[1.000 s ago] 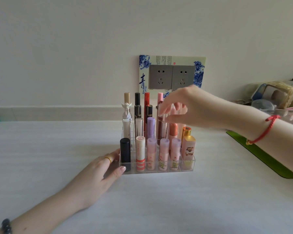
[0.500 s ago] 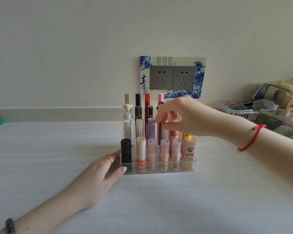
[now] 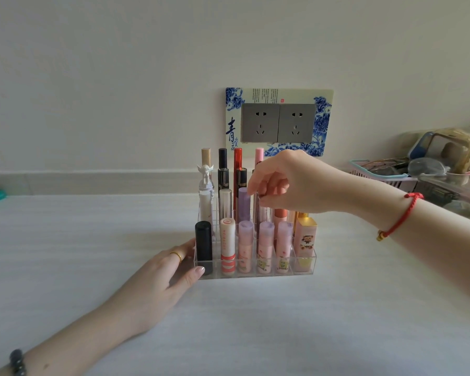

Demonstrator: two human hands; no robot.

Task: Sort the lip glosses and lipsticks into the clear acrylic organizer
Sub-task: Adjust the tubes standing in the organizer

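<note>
The organizer stands on the counter, full of upright tubes. The left hand rests open against its left corner — holding nothing. The right hand's fingers pinch 1 middle-row tube.

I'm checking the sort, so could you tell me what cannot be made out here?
- Head view: the right hand hides the tube tops in the organizer's back right.
- Whether its fingers grip a tube: unclear.
- Basket contents: blurred, cut off by the right edge.
</note>
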